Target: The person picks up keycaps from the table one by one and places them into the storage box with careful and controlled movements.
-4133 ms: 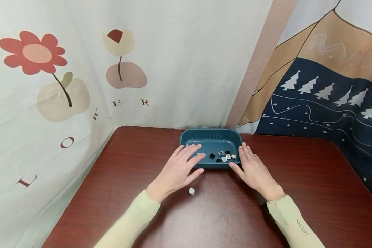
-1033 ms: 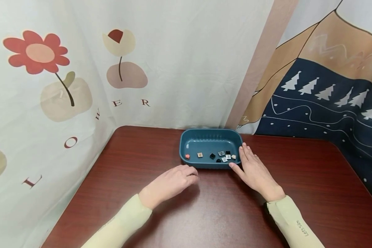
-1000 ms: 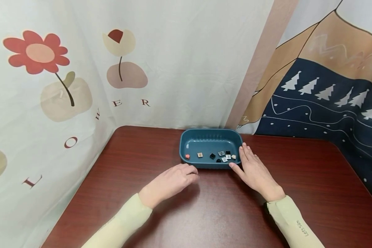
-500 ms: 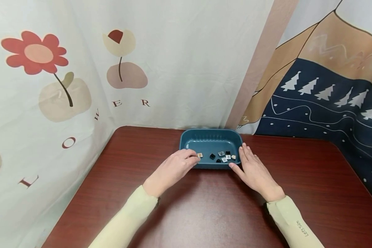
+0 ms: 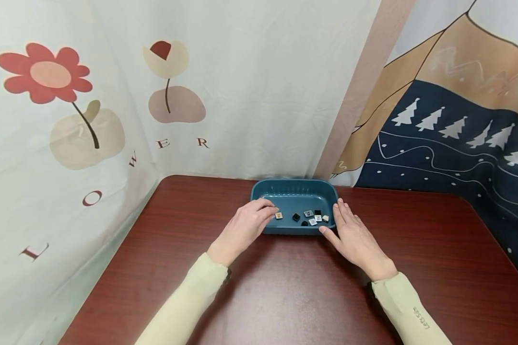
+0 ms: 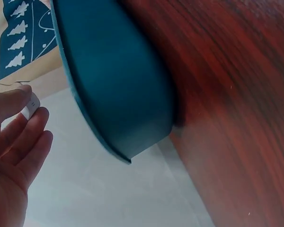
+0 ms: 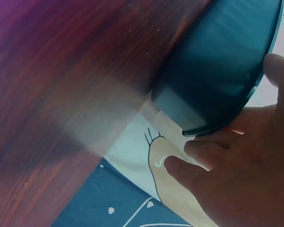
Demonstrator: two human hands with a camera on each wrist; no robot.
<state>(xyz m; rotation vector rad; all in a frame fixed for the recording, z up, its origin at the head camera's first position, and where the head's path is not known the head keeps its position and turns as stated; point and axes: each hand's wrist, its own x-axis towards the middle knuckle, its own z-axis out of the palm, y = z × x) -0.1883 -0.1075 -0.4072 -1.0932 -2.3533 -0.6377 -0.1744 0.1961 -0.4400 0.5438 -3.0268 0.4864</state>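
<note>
My left hand (image 5: 246,226) is over the left end of the blue-green plastic tray (image 5: 294,203). Between thumb and fingertips it pinches a small white keycap (image 6: 31,107) with a dark mark, plain in the left wrist view but hidden in the head view. My right hand (image 5: 357,239) lies against the tray's right end with fingers straight, the thumb at the front rim. Inside the tray are several loose keycaps: a cream and orange keycap (image 5: 278,216) beside the left fingertips, a black keycap (image 5: 296,217) near the middle, and a white keycap (image 5: 312,222) among others at right.
The tray stands at the back edge of a dark red-brown wooden table (image 5: 259,297). Behind it hangs a pale curtain (image 5: 250,86) with flower prints. A navy and tan mountain cloth (image 5: 449,139) covers the right side.
The white keycap that lay on the table is now in my left hand, which has moved forward from the tray's front to over its left end. The right hand has stayed put.
</note>
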